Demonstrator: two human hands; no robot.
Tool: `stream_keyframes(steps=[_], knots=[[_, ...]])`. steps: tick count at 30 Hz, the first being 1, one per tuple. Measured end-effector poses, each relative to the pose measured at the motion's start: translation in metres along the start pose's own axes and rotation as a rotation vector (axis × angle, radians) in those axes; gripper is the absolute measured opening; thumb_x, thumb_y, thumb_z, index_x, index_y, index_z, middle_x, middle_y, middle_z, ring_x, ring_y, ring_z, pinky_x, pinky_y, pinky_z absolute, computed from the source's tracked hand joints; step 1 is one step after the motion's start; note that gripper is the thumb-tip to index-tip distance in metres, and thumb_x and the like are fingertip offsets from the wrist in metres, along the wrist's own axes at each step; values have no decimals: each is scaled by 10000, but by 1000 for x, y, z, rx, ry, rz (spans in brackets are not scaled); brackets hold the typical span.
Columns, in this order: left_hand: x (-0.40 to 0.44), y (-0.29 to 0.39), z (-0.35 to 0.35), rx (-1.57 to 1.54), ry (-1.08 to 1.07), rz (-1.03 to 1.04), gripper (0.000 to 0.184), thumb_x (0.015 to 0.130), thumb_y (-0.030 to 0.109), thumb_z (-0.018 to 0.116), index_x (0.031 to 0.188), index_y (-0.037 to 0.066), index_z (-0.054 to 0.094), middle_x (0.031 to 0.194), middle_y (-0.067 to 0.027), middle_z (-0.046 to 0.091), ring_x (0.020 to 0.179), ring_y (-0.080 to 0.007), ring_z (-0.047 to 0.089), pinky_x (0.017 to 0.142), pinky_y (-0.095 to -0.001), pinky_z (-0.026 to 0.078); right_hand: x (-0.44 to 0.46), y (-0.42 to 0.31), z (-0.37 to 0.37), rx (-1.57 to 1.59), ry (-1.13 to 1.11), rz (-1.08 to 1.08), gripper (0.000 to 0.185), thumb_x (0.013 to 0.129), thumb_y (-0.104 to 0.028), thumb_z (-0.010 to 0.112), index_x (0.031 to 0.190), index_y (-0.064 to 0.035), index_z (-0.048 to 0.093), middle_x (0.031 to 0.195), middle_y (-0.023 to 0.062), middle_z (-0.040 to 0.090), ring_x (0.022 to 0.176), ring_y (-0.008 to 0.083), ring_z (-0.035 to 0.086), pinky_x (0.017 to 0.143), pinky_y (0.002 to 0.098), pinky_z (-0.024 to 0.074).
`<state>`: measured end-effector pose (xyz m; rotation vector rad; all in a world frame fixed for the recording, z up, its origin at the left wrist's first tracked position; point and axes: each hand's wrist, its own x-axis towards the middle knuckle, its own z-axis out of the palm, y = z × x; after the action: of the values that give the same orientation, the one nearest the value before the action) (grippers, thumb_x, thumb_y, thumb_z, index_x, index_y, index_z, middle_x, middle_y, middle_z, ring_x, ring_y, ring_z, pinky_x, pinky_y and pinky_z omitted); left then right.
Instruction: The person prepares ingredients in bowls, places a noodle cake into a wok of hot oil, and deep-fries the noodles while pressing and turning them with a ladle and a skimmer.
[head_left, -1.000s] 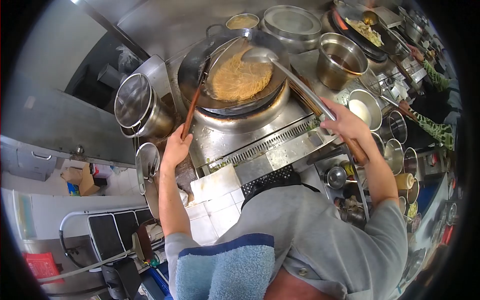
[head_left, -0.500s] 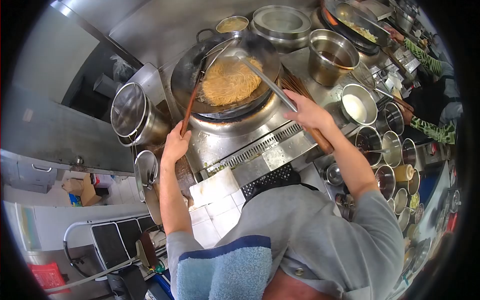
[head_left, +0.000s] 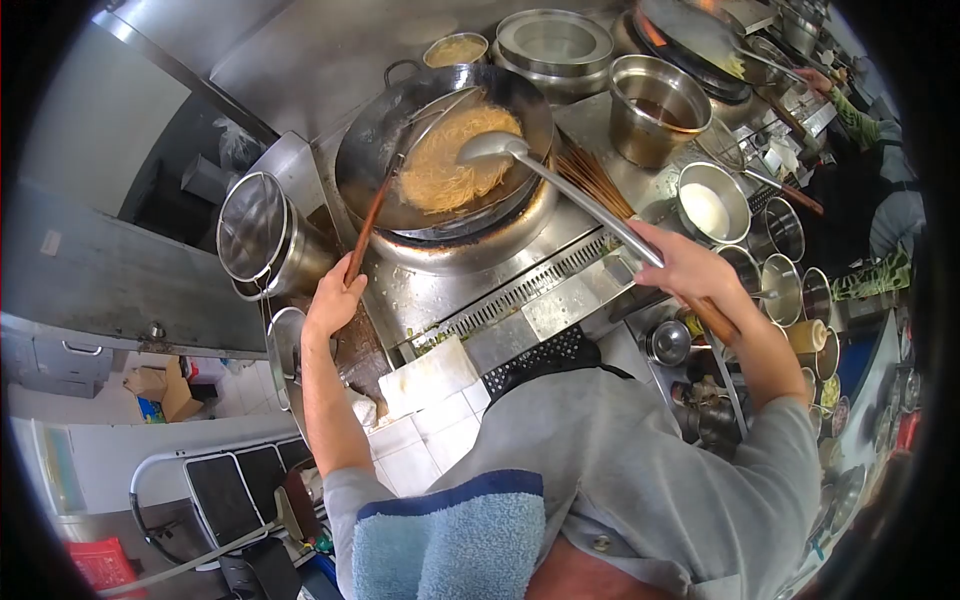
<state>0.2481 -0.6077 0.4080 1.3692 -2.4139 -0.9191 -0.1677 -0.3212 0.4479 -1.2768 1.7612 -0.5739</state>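
A dark wok (head_left: 362, 150) sits on the burner with a mound of brown noodles (head_left: 450, 185) in it. My left hand (head_left: 333, 300) is closed around the wooden handle of a strainer (head_left: 374, 215), whose metal frame reaches into the wok at the noodles' left and far side; its mesh is hard to make out. My right hand (head_left: 690, 268) grips a long steel ladle (head_left: 590, 205) near its wooden end. The ladle's bowl hangs over the right part of the noodles, its rounded back facing up. Whether it touches them I cannot tell.
A bamboo brush (head_left: 592, 180) lies right of the wok. Steel pots stand behind and beside it, one with dark liquid (head_left: 655, 110). A sieve (head_left: 255, 225) rests over a pot at left. A co-worker's hand (head_left: 815, 80) is at another wok (head_left: 690, 50).
My right hand has drawn the ladle back toward me and to the right, its bowl now nearer. My left hand has shifted slightly left and nearer to me with the strainer.
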Motion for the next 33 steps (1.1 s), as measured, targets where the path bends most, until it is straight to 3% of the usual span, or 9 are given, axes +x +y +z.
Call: stream_keyframes(steps=[3, 5, 8, 15, 18, 19, 26, 29, 33], knots=[[-4, -5, 6, -14, 18, -41, 460, 883, 158, 588, 1314, 25, 494, 1116, -230, 631, 1061, -331, 610, 916, -357, 444, 9, -9, -4, 33, 51, 31, 733, 824, -92, 651, 1443, -19, 265, 718, 110, 566, 423, 156, 506, 384, 302, 422], [-8, -2, 8, -42, 32, -60, 458, 881, 164, 592, 1311, 32, 501, 1112, -230, 631, 1052, -332, 611, 911, -355, 446, 8, -9, -5, 41, 76, 21, 758, 812, -73, 657, 1460, -59, 264, 698, 74, 536, 447, 130, 501, 386, 288, 421], [8, -12, 18, -12, 99, 32, 462, 897, 162, 574, 1332, 37, 486, 983, -102, 630, 854, -173, 562, 807, -304, 456, -1, -11, -5, 52, 70, 12, 762, 812, -53, 654, 1465, -63, 263, 685, 61, 525, 446, 127, 494, 381, 285, 412], [26, 14, 15, -34, 7, -38, 469, 890, 170, 570, 1324, 14, 484, 1047, -151, 646, 956, -223, 598, 868, -325, 446, -3, 2, 1, 115, -29, -11, 753, 815, -54, 648, 1457, -26, 255, 631, 77, 526, 416, 146, 481, 379, 308, 398], [16, 3, 9, 44, 36, 76, 474, 889, 171, 571, 1327, 15, 481, 1046, -144, 640, 959, -210, 590, 870, -318, 444, 15, 6, 2, 109, 15, -35, 761, 795, -37, 649, 1456, -56, 272, 633, 39, 497, 439, 117, 486, 376, 277, 398], [11, 2, 5, 29, 20, 51, 469, 881, 155, 590, 1315, 12, 487, 1112, -236, 631, 1067, -346, 607, 911, -364, 447, 21, 7, 1, 111, 25, -26, 759, 799, -52, 649, 1457, -55, 270, 607, 40, 487, 426, 122, 479, 376, 282, 401], [8, -9, 5, 26, 87, 95, 462, 874, 156, 598, 1303, 14, 498, 1081, -239, 636, 1032, -365, 611, 893, -373, 454, 15, -8, -2, 80, 112, -13, 751, 796, -46, 643, 1456, -63, 286, 682, 54, 522, 431, 128, 488, 385, 280, 403], [20, 3, 15, 25, 122, 60, 446, 873, 160, 601, 1288, 21, 513, 1047, -230, 646, 993, -340, 627, 866, -368, 463, -8, -15, -4, 99, 8, -27, 771, 809, -60, 649, 1460, -21, 239, 746, 110, 567, 443, 148, 513, 385, 298, 419], [28, -2, 23, -43, 90, 81, 461, 879, 162, 595, 1312, 37, 500, 1051, -212, 654, 969, -287, 633, 867, -347, 462, -13, -14, -3, 164, -75, 24, 752, 781, -40, 653, 1446, -75, 305, 699, 45, 530, 446, 127, 499, 388, 277, 402]])
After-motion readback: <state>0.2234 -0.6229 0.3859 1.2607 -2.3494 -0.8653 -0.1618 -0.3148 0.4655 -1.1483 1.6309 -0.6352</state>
